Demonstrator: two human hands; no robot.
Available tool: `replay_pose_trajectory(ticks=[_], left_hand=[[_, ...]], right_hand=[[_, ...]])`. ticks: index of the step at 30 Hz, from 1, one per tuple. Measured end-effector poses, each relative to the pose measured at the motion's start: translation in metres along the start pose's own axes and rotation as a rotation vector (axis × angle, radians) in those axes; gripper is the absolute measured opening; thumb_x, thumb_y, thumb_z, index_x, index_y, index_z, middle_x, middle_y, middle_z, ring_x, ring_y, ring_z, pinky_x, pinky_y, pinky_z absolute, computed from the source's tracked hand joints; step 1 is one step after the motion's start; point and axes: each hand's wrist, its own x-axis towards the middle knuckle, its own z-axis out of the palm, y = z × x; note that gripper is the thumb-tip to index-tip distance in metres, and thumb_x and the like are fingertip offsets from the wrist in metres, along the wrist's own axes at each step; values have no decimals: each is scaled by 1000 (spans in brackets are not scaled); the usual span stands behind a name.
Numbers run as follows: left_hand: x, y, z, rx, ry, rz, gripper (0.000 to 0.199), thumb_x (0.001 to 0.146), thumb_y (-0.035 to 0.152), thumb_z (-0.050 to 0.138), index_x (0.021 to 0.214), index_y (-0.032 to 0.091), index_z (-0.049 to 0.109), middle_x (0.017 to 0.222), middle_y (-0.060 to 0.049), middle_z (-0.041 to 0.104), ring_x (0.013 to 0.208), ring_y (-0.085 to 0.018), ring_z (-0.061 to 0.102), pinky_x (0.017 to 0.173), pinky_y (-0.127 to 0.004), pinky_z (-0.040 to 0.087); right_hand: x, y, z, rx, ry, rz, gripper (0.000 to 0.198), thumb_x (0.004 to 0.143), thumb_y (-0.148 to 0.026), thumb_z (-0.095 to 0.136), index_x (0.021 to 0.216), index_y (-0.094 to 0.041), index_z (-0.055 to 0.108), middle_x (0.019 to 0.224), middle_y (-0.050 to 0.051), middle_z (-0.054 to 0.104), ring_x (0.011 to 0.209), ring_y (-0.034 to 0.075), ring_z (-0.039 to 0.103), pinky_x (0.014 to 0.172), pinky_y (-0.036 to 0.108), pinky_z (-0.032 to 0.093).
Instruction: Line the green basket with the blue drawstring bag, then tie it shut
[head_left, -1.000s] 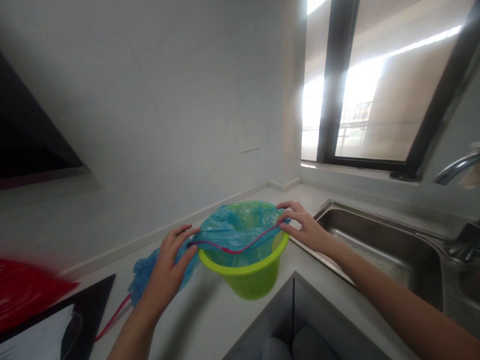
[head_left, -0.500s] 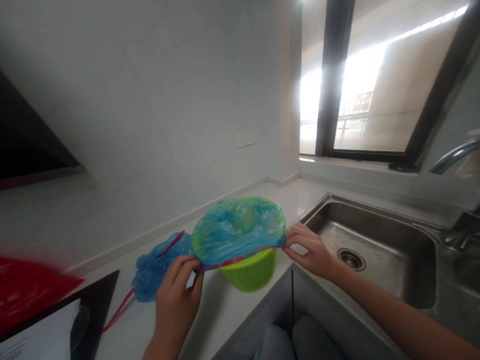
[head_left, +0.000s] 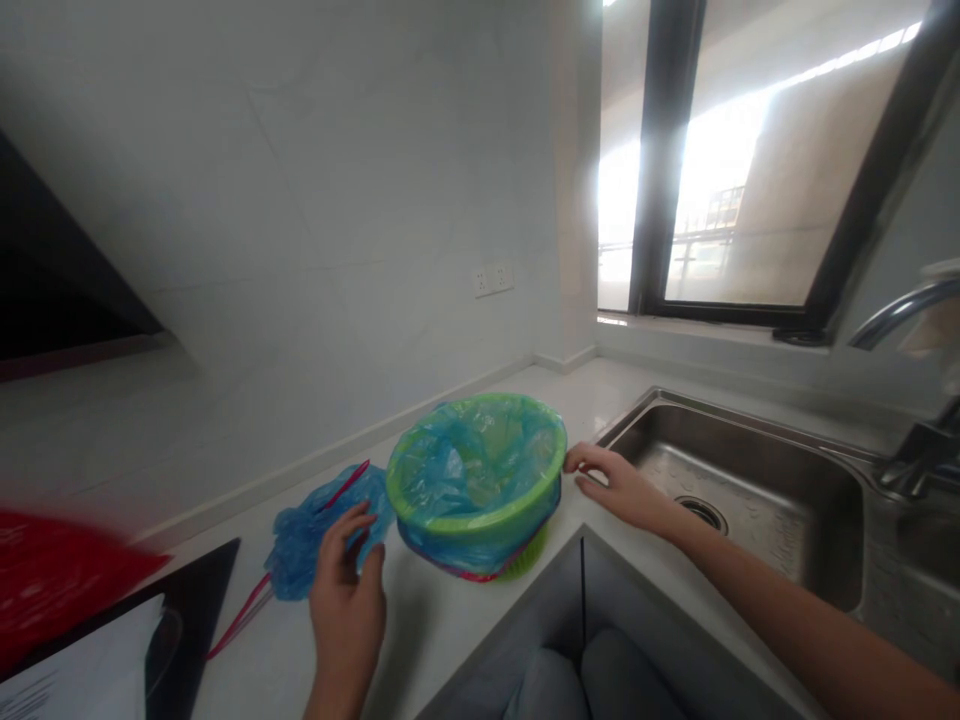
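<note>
A green plastic basket (head_left: 534, 556) stands on the white counter. A thin blue garbage bag (head_left: 480, 545) lines it and is folded over its rim, with its pink drawstring edge hanging low on the near side. To the left of the basket my left hand (head_left: 346, 575) is open, its fingers curved and apart from the bag. My right hand (head_left: 619, 485) is at the basket's right side with fingers apart, its fingertips very close to the rim. Behind my left hand lies a second, crumpled blue garbage bag (head_left: 296, 545) with a pink drawstring.
A steel sink (head_left: 780, 500) with a faucet (head_left: 907, 310) is on the right. At left are a black cooktop (head_left: 206, 610), a red bag (head_left: 67, 580) and a printed paper sheet (head_left: 90, 665). The wall with an outlet (head_left: 493, 280) rises behind the counter.
The near edge of the bag went from between both hands to folded down outside the basket's rim. Both hands let go; the left moved away leftward.
</note>
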Motion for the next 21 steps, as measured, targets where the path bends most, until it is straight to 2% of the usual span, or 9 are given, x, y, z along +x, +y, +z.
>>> replay_pose_trajectory(ticks=[1,3,6,8,10,12,14,16,21], left_hand=[[4,0,-3,-101,64,-124,22,88,37,60,109,29,61,136,-6,56,136,-30,48,116,-50,41],[15,1,-7,-290,89,-452,20,89,37,57,105,27,62,133,-8,59,130,-29,54,109,-46,48],[27,9,-8,-526,-142,-919,27,94,43,51,98,21,67,118,-12,65,102,-25,67,78,-34,59],[28,16,-5,-604,-314,-1056,29,95,44,55,97,18,69,104,-11,67,84,-21,67,64,-29,57],[25,23,2,-637,-350,-1055,19,94,33,60,96,17,68,93,-8,66,74,-18,66,59,-26,56],[22,28,9,-645,-303,-1029,6,92,21,64,92,15,66,84,-6,65,68,-16,64,56,-24,54],[20,32,14,-690,-248,-1004,1,90,13,64,89,13,64,80,-5,65,63,-15,63,55,-22,54],[22,36,17,-788,-193,-977,7,91,8,59,88,12,64,78,-6,65,61,-14,63,56,-23,56],[32,53,13,-1035,-3,-806,21,92,5,48,94,9,68,89,-10,71,70,-15,68,62,-24,60]], right_hand=[[4,3,-8,102,92,142,15,83,-15,57,93,-22,66,96,5,69,92,20,66,86,36,54],[12,8,-23,285,262,425,11,84,-19,58,92,-21,65,93,5,69,82,18,67,75,29,55],[17,9,-31,529,288,681,15,92,-30,59,96,-18,67,98,7,69,75,14,67,62,23,53],[17,6,-23,694,167,767,24,96,-37,57,97,-15,67,96,8,69,74,15,68,58,23,53],[17,3,-10,821,35,832,33,99,-42,54,95,-13,67,90,8,69,72,16,69,56,23,53],[19,1,3,908,-14,851,34,100,-43,55,90,-12,66,80,6,67,64,14,67,53,23,53],[22,0,10,981,30,834,26,100,-33,57,85,-12,64,72,3,66,57,11,63,52,21,52],[26,-3,9,1062,97,820,20,99,-20,55,83,-12,63,67,2,66,54,10,62,54,21,54],[37,-26,-8,1193,193,791,29,102,-11,45,79,-12,62,59,2,65,46,8,60,48,17,52]])
